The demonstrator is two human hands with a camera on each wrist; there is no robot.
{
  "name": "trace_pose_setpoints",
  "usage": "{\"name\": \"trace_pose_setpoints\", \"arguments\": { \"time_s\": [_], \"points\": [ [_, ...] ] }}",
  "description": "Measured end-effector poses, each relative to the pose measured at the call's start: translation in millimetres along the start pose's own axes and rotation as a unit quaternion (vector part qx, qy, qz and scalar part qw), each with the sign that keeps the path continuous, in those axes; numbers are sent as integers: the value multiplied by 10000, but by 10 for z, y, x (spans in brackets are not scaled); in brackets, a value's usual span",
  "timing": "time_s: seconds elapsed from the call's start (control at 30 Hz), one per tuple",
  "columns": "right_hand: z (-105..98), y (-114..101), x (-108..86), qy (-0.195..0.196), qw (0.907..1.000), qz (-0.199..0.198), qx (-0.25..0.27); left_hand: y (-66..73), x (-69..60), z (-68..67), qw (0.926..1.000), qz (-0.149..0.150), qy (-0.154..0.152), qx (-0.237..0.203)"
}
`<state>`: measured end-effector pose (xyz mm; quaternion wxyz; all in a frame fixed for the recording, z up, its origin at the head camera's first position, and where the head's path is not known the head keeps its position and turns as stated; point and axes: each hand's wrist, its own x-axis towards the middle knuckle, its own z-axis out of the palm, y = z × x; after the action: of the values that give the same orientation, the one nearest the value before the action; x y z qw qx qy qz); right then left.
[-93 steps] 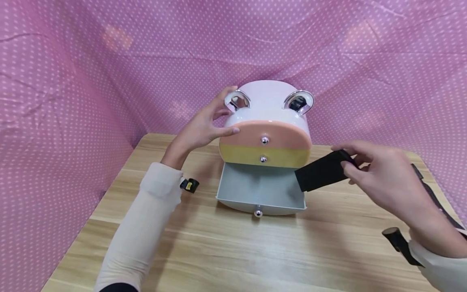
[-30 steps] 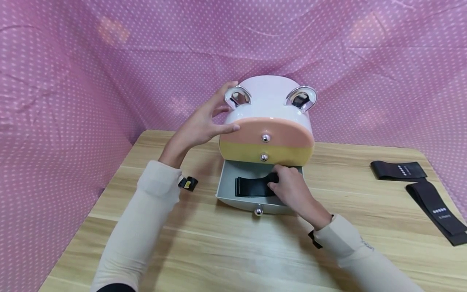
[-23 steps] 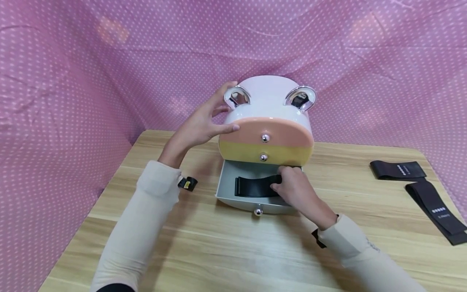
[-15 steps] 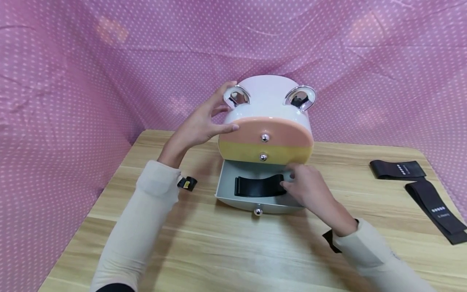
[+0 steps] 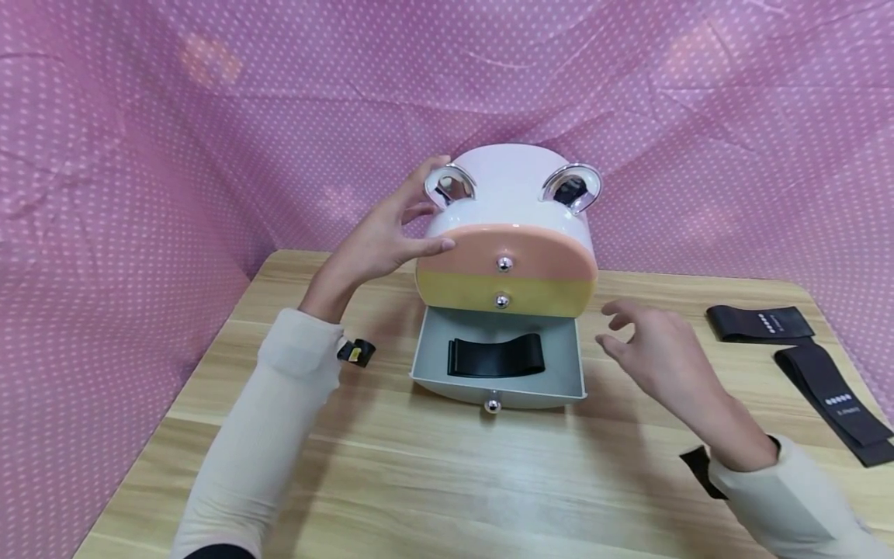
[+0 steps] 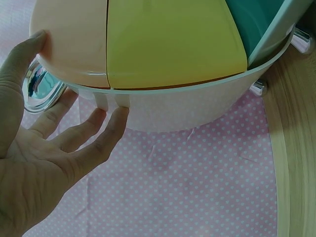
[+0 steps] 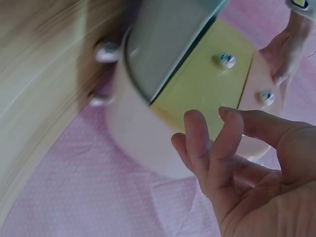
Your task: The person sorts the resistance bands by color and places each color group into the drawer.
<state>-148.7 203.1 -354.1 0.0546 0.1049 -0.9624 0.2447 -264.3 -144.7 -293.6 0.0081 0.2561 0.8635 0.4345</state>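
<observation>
A white desktop drawer box (image 5: pixel 517 182) with silver ears stands on the table. Its peach drawer (image 5: pixel 468 252) and yellow drawer (image 5: pixel 461 291) are closed; the grey bottom drawer (image 5: pixel 433 341) is pulled out. In that drawer lies a folded black resistance band (image 5: pixel 496 357). My left hand (image 5: pixel 377 241) holds the box's left side, thumb on the peach front and fingertips against the white side, as the left wrist view shows. To the right of the drawer, my right hand (image 5: pixel 663 353) is in the air with loosely bent fingers and nothing in it.
Two more black resistance bands, one band (image 5: pixel 761 324) and a second band (image 5: pixel 831 404) with white dots and print, lie at the table's right. Pink dotted cloth (image 5: pixel 314 116) hangs behind and beside the wooden table (image 5: pixel 419 481).
My right hand brought a black resistance band into the bottom drawer, let go of it, and drew back to the right. My left hand has stayed on the box.
</observation>
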Motion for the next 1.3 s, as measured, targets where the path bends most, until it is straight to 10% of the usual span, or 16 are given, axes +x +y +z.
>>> {"name": "trace_pose_setpoints", "arguments": {
  "time_s": [0.87, 1.3],
  "points": [
    [-109, 1800, 208, 141, 9952, 686, -679, -26, -1, 0, 10000, 89, 5, 10],
    [-31, 2219, 303, -373, 9909, 1091, -697, -24, 10, -1, 9999, 132, 15, 1]
  ]
}}
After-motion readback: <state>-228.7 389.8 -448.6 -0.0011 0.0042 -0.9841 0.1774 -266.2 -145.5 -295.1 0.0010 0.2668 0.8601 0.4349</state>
